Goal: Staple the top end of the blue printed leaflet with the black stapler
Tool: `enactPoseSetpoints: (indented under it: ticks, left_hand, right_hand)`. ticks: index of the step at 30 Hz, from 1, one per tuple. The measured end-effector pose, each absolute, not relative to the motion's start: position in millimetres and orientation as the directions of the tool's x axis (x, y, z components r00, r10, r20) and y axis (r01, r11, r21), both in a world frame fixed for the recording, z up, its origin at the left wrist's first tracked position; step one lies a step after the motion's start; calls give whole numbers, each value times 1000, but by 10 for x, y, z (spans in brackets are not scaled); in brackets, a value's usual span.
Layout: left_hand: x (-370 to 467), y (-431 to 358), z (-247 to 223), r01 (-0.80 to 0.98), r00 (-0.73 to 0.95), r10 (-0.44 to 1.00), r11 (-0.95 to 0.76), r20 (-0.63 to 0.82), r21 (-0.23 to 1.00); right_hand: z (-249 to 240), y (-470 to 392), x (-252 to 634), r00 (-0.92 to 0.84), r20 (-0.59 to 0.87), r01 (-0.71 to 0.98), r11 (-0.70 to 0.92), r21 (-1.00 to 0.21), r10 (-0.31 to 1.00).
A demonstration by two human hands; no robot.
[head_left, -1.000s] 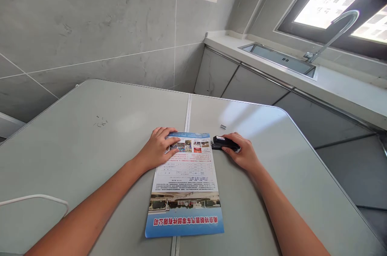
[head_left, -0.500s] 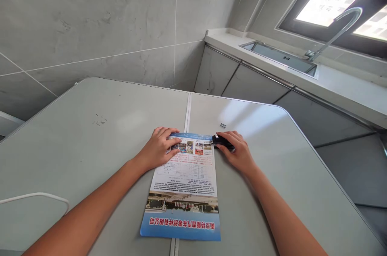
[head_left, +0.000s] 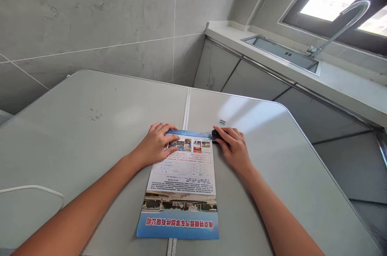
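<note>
A printed leaflet (head_left: 183, 185) with blue ends, photos and red lettering lies upside down to my view across the table's seam. My left hand (head_left: 160, 143) rests on its upper left edge, fingers spread and pressing the paper flat. At the upper right edge, my right hand (head_left: 234, 145) is wrapped round a small black stapler (head_left: 215, 134), whose front end meets the paper's edge. Most of the stapler is hidden under the fingers.
A short strip of staples (head_left: 223, 121) lies beyond my right hand. Loose staples (head_left: 95, 115) are scattered at the left of the grey table (head_left: 121, 98). A white cable (head_left: 33, 187) crosses the lower left. Behind stands a counter with a sink (head_left: 281, 55).
My right fingers have shifted over the top of the stapler and now cover more of it. The whole view has tilted slightly; the leaflet remains under my left hand.
</note>
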State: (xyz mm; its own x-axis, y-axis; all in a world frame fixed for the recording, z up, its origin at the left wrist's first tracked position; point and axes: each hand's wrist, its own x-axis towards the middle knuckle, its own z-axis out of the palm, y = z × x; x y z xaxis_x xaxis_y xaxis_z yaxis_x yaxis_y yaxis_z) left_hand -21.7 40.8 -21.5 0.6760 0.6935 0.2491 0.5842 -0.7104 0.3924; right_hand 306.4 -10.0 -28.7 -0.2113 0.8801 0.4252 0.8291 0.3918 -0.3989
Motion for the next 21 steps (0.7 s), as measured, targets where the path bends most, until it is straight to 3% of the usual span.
enactPoseSetpoints:
  ticks: [9,21]
  left_hand:
    - [-196,388,-192,596,676,700,-703,230,388]
    - [-183,372,-187,586,685,689,-714,237,384]
  right_hand:
    - [-265,-112,3115,-284,417,798,454,-397,863]
    - [-271,-134,3082,-264,412,837,419,-352,872]
